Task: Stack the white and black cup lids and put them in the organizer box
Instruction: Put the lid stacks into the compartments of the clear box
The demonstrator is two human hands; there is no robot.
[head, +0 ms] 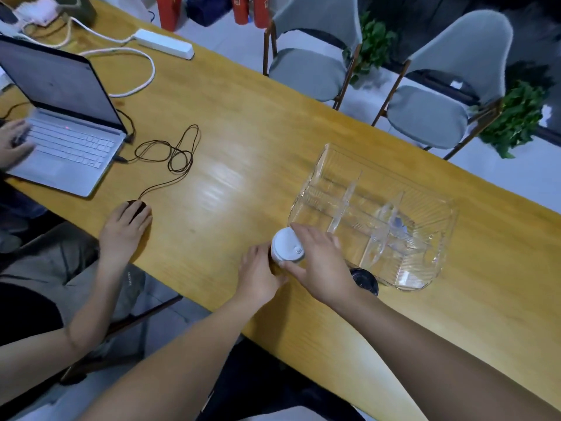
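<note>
A stack of white cup lids (pixel 285 246) stands on the wooden table (pixel 230 141) just left of the clear organizer box (pixel 425 208). My right hand (pixel 321 262) grips the white stack from the right, thumb on its near side. My left hand (pixel 258 275) holds the same stack from the left and below; something dark shows under the white lids there, but I cannot tell what it is. A black lid (pixel 364 281) lies on the table beside the box's near corner, partly hidden by my right wrist. The box has clear dividers inside.
Another person sits at the left, one hand on a black mouse (pixel 136 208), the other at a silver laptop (pixel 66 147). A white power strip (pixel 164 44) and cables lie farther back. Two grey chairs (pixel 309 65) stand beyond the table's far edge.
</note>
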